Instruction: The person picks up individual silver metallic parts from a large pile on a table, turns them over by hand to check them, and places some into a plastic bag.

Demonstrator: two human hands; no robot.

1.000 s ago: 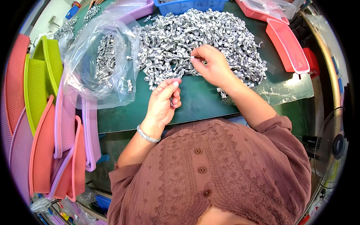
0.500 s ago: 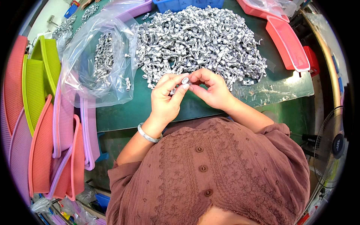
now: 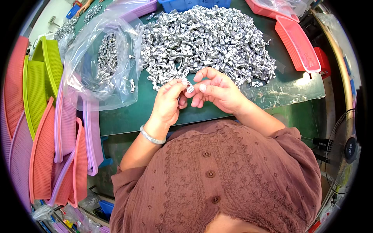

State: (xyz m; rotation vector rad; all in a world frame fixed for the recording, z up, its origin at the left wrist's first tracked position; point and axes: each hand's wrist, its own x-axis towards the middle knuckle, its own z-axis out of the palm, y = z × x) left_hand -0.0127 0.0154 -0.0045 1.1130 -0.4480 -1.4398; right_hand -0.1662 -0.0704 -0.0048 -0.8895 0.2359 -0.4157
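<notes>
Over the near edge of the pile, my left hand (image 3: 168, 101) pinches a small grey-and-white looped piece (image 3: 190, 88) between thumb and fingers. My right hand (image 3: 221, 92) is close beside it, thumb and forefinger apart and the other fingers curled loosely. One right fingertip sits against or just behind the piece; I cannot tell whether it touches. Beyond both hands spreads a large pile of similar grey-and-white pieces (image 3: 206, 42). To the left, a clear plastic bag (image 3: 128, 93) lies with its mouth wide, and more such pieces are inside.
Pink, green and purple baskets (image 3: 40, 155) are stacked at the left. A pink tray (image 3: 297, 44) sits at the right table edge, a blue crate (image 3: 194, 4) at the back. A fan (image 3: 342, 151) stands at the right. Someone else's hand (image 3: 83, 7) shows at the far left.
My right thumb and forefinger have parted, and the hand has opened out. The small piece now hangs from my left fingers, slightly lower. The other person's hand has moved farther into view.
</notes>
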